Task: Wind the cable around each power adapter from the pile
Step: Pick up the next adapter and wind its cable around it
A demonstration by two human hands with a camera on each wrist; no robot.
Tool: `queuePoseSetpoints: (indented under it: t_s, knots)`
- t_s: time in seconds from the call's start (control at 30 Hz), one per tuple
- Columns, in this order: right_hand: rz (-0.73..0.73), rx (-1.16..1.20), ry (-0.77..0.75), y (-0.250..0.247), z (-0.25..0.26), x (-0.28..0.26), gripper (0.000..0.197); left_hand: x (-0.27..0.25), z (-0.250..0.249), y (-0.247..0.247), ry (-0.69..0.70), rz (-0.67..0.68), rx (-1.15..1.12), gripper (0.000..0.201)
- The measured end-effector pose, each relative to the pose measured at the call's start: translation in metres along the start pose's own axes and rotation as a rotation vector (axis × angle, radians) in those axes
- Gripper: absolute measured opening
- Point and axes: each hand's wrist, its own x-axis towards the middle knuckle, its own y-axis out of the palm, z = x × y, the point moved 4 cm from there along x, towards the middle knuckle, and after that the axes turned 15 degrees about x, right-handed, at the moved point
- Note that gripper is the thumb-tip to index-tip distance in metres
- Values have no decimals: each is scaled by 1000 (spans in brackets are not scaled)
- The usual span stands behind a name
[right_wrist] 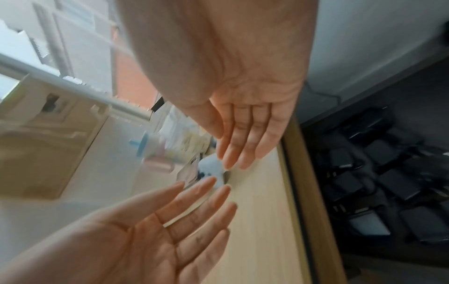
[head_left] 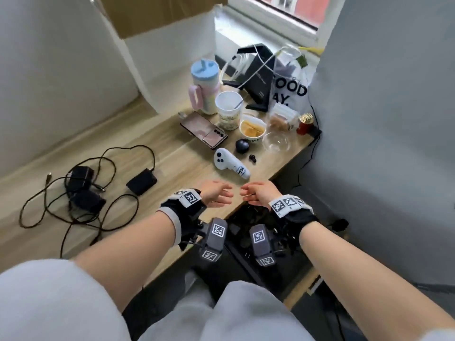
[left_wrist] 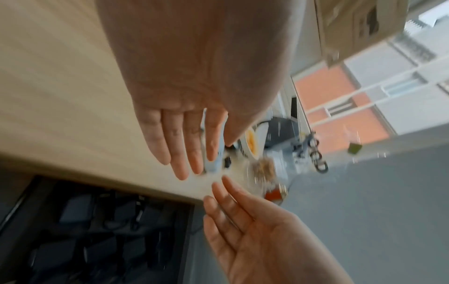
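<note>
Three black power adapters lie on the wooden table (head_left: 172, 168) at the left: one flat brick (head_left: 141, 181) and two more (head_left: 80, 179) (head_left: 86, 200) amid loose, tangled black cables (head_left: 103, 217). A dark bin (right_wrist: 388, 182) beside the table's front edge holds several more adapters. My left hand (head_left: 219, 195) and right hand (head_left: 253, 193) hover side by side over the front edge, fingers straight and nearly touching tip to tip. Both are empty. The wrist views show the open left palm (left_wrist: 184, 138) and open right palm (right_wrist: 245, 134) facing each other.
A white controller (head_left: 230, 163) lies just beyond my hands. Farther back stand a phone (head_left: 203, 130), a pastel tumbler (head_left: 205, 89), a paper cup (head_left: 229, 109), a food bowl (head_left: 252, 130), a red jar (head_left: 305, 124) and bags. A grey wall (head_left: 381, 119) closes the right side.
</note>
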Motion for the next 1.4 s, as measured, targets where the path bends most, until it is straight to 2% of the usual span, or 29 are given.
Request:
queuePoseSetpoints:
  t_s: [0.07,0.23,0.43,0.57,0.7,0.8,0.97,1.13,1.3,1.4]
  knots:
    - [33,-84,-17,29,6,3,27,-8,13,-27,-13,-64,-40,35]
    - [172,-250,17,138,6,13,26,-41,72,-115,-98,-251,-202,34]
    - [256,-375,49,249,-16,30,28,-75,147,-194,-177,-315,-368,26]
    - [234,-415,56,288,-28,41,30,-87,190,-228,-225,-343,-442,37]
    - [139,-523,-64,299,-33,62,16,-87,213,-242,-270,-332,-464,37]
    - [15,-656,-165,292,-26,74,24,-81,221,-244,-297,-332,-492,36]
    - [-30,-985,-299,288,-12,89,47,-67,220,-243,-280,-323,-543,36]
    - [69,-1228,-360,297,-19,105,62,-60,219,-239,-288,-300,-600,34]
    - [116,-1296,-312,294,-29,117,53,-54,223,-238,-310,-320,-634,20]
    - [132,-1303,-308,292,-25,115,51,-52,224,-239,-316,-342,-637,29]
